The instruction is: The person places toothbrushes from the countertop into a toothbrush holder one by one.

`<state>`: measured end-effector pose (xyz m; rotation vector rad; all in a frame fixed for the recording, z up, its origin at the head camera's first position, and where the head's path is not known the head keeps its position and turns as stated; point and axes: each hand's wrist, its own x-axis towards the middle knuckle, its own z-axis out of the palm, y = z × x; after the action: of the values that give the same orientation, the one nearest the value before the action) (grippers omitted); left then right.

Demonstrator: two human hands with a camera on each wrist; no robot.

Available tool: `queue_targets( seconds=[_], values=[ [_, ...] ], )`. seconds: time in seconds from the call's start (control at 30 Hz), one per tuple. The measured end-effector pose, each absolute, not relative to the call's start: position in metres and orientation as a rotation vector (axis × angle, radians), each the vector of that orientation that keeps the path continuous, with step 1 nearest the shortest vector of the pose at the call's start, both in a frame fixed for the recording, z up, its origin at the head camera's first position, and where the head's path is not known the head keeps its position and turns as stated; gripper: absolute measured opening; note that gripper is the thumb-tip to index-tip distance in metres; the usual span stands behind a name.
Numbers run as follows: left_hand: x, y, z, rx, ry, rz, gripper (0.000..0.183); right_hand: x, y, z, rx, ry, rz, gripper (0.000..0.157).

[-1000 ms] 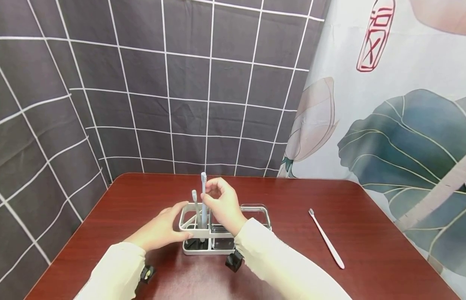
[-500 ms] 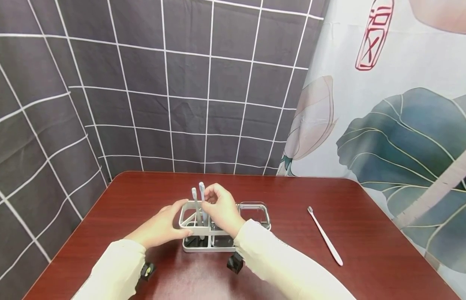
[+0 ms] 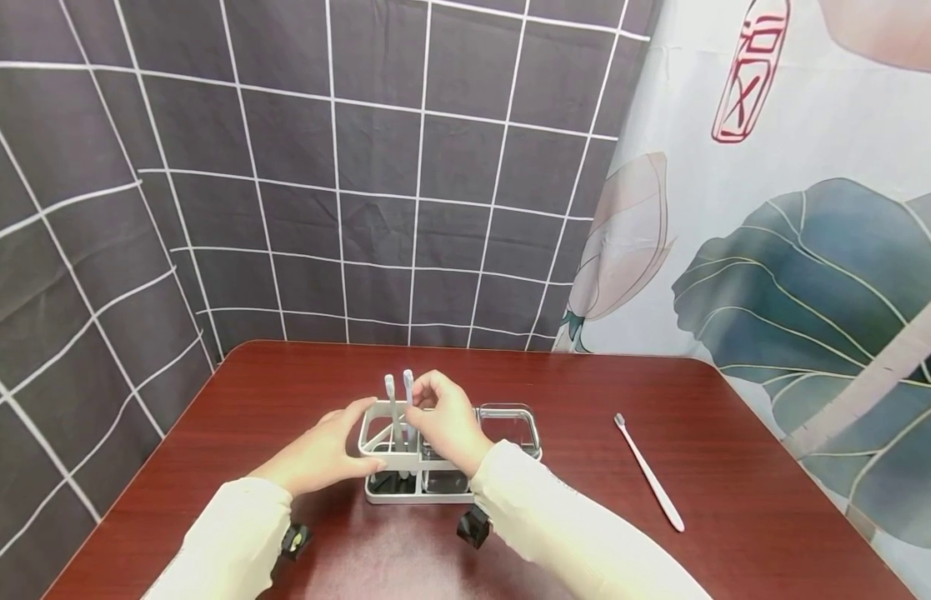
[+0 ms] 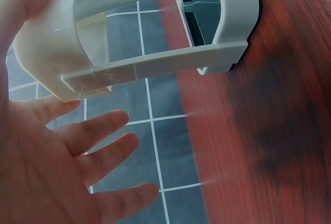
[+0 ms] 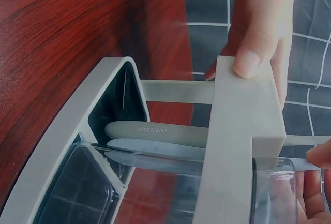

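A white toothbrush holder point(image 3: 386, 459) stands on the table, its left end between the thumb and index finger of my left hand point(image 3: 322, 448). In the left wrist view the other fingers point(image 4: 111, 162) spread out below the holder's upper frame. My right hand point(image 3: 452, 423) pinches a light blue toothbrush point(image 3: 408, 383) near its head. That brush stands in the left compartment beside a grey toothbrush point(image 3: 395, 417). In the right wrist view both handles, grey handle point(image 5: 160, 132) and blue handle point(image 5: 155, 147), reach down to the holder's base.
Clear cups point(image 3: 510, 427) sit in the holder's right part, one partly behind the right hand. A white toothbrush point(image 3: 651, 477) lies on the red-brown table point(image 3: 570, 517) to the right. A dark checked curtain point(image 3: 375, 225) hangs behind the table.
The right hand has lowered the light blue toothbrush into the holder, so its head sits near the grey one's height. The left hand keeps its hold.
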<state>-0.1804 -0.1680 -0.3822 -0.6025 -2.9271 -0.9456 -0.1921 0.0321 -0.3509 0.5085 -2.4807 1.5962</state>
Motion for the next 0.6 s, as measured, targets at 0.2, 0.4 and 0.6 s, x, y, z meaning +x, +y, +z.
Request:
queue_targets(
  seconds=[0.2, 0.4, 0.6],
  values=[
    [-0.1791, -0.1678, -0.3802, -0.606, -2.925, -0.943, 0.087, -0.191, 0.0337, -0.3524, 0.497, -2.491, 1.596, 0.017],
    [-0.1786, -0.1683, -0.379, -0.619, -2.918, -0.947, 0.088, -0.1901, 0.035, -0.3524, 0.498, -2.517, 1.595, 0.017],
    [-0.1794, -0.1675, -0.3802, -0.601, -2.923, -0.946, 0.086, -0.191, 0.036, -0.3504, 0.513, -2.549, 1.582, 0.017]
  ],
)
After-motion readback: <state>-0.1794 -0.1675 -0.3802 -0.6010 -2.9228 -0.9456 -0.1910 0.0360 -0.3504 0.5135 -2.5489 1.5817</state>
